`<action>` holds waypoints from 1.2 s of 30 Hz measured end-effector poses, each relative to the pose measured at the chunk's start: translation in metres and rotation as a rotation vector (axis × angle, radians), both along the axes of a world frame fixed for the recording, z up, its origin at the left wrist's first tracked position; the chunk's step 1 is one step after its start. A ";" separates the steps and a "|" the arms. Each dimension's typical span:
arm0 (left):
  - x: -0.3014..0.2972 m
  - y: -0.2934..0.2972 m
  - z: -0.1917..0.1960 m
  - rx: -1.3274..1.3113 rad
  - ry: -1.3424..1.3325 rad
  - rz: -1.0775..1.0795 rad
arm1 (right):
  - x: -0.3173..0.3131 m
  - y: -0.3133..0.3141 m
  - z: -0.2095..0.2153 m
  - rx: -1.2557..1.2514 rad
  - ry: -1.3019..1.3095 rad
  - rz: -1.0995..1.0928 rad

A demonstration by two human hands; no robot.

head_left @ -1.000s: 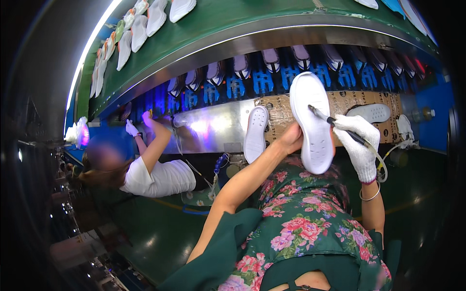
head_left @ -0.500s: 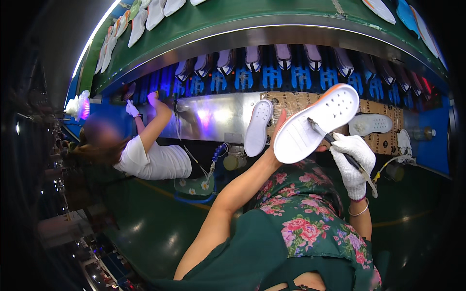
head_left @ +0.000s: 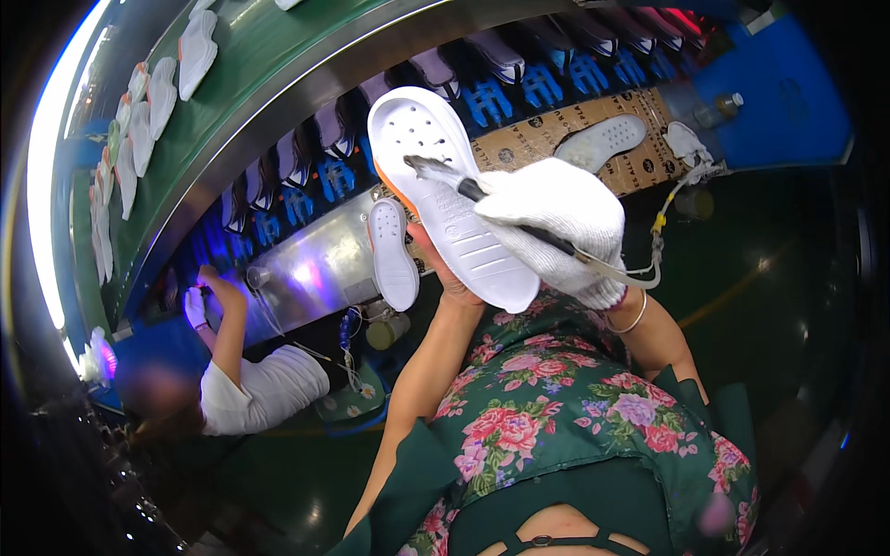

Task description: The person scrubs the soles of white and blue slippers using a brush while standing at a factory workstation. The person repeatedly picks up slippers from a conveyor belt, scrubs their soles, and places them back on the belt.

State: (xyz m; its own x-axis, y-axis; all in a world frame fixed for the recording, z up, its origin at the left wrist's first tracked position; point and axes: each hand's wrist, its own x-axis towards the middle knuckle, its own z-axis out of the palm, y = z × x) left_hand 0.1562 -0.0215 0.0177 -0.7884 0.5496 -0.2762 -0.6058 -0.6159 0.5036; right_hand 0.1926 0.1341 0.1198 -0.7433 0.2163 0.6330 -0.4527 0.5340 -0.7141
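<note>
My bare left hand (head_left: 449, 271) grips a white shoe sole (head_left: 477, 248) from beneath, around its lower left edge. The sole is tilted, its inner face turned up, with small holes at the upper end, grooves at the lower end and an orange strip along its left side. In its white knit glove, my right hand (head_left: 564, 221) is closed around the dark handle of a brush (head_left: 428, 170). The bristles lie against the sole just below the holes. A thin clear tube (head_left: 640, 280) runs from the brush's rear end.
A second sole (head_left: 394, 255) lies on the metal bench (head_left: 315, 264), and another sole (head_left: 603, 142) on brown cardboard (head_left: 519, 139). Behind are shoe uppers (head_left: 496, 56) on blue holders. Soles line a green shelf (head_left: 241, 102). At left, a co-worker (head_left: 269, 389) in white works.
The sole has swung leftward, its holed end now pointing up and left. The brush tip has shifted up the sole to the edge of the holes. My view has turned too.
</note>
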 end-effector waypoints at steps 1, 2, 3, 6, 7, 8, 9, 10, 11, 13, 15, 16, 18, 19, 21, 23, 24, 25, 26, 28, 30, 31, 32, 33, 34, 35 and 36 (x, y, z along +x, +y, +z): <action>0.002 0.004 0.004 -0.057 -0.005 0.035 | -0.002 0.000 0.000 0.002 0.013 -0.007; 0.004 0.006 0.006 -0.063 0.004 0.001 | -0.001 0.001 -0.001 -0.037 -0.033 0.041; 0.007 0.006 0.004 -0.068 -0.002 -0.012 | 0.001 -0.004 -0.009 -0.134 -0.061 0.036; 0.016 0.004 -0.001 -0.050 -0.033 -0.053 | 0.007 -0.007 -0.023 -0.277 -0.217 0.142; 0.017 0.003 -0.009 0.024 -0.081 -0.083 | 0.010 -0.004 -0.024 -0.300 -0.284 0.192; 0.017 0.003 -0.022 0.097 -0.129 -0.119 | 0.016 -0.011 -0.035 -0.528 -0.374 0.298; 0.016 0.004 -0.034 0.136 -0.157 -0.148 | 0.015 -0.021 -0.044 -0.667 -0.230 0.311; 0.015 0.005 -0.035 0.152 -0.176 -0.158 | 0.009 -0.032 -0.044 -0.795 -0.077 0.347; 0.015 0.006 -0.036 0.157 -0.183 -0.159 | 0.002 -0.042 -0.041 -0.900 0.078 0.388; 0.012 0.009 -0.035 0.151 -0.191 -0.161 | 0.004 -0.017 -0.024 -0.369 0.032 0.162; 0.009 0.009 -0.034 0.151 -0.192 -0.161 | 0.001 -0.014 -0.002 -0.227 -0.025 0.005; 0.008 0.009 -0.033 0.149 -0.195 -0.168 | 0.002 -0.015 -0.008 -0.318 -0.023 0.001; 0.006 0.012 -0.034 0.143 -0.203 -0.185 | 0.003 -0.021 -0.029 -0.316 -0.003 -0.061; 0.005 0.013 -0.036 0.140 -0.208 -0.188 | 0.004 -0.017 -0.025 -0.218 0.017 -0.041; 0.003 0.015 -0.039 0.119 -0.207 -0.200 | 0.005 -0.022 -0.025 -0.201 0.012 -0.034; 0.001 0.020 -0.044 0.096 -0.202 -0.224 | 0.008 -0.045 -0.042 -0.367 -0.024 -0.070; -0.002 0.023 -0.047 0.084 -0.205 -0.243 | 0.012 -0.069 -0.075 -0.663 -0.134 -0.056; -0.002 0.020 -0.045 0.129 -0.190 -0.263 | 0.009 -0.056 -0.061 -0.509 -0.070 -0.051; -0.002 0.017 -0.042 0.178 -0.171 -0.284 | 0.007 -0.044 -0.046 -0.351 0.006 -0.054; 0.001 0.018 -0.026 0.318 -0.270 -0.216 | 0.005 -0.029 -0.030 -0.175 0.087 -0.075; 0.004 0.019 -0.031 0.342 -0.251 -0.203 | 0.009 -0.024 -0.038 -0.136 -0.038 -0.060; 0.005 0.019 -0.032 0.355 -0.243 -0.194 | 0.011 -0.022 -0.042 -0.112 -0.102 -0.049; 0.004 0.019 -0.029 0.345 -0.243 -0.196 | 0.005 -0.045 -0.052 -0.080 -0.178 -0.285; 0.002 0.019 -0.025 0.342 -0.243 -0.200 | -0.005 -0.073 -0.067 -0.046 -0.252 -0.521; 0.002 0.019 -0.023 0.325 -0.238 -0.202 | -0.015 -0.102 -0.083 -0.012 -0.324 -0.750; 0.001 0.019 -0.022 0.306 -0.235 -0.206 | -0.023 -0.124 -0.096 0.022 -0.398 -0.982; 0.001 0.017 -0.021 0.289 -0.230 -0.200 | -0.023 -0.126 -0.096 0.037 -0.403 -0.993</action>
State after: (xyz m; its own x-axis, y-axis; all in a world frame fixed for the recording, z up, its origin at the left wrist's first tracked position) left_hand 0.1574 -0.0046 -0.0029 -0.5939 0.7667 -0.2440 -0.8045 -0.5706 0.1651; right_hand 0.1699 0.0082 0.0241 -0.4010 0.8247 0.3988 0.4618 0.5580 -0.6895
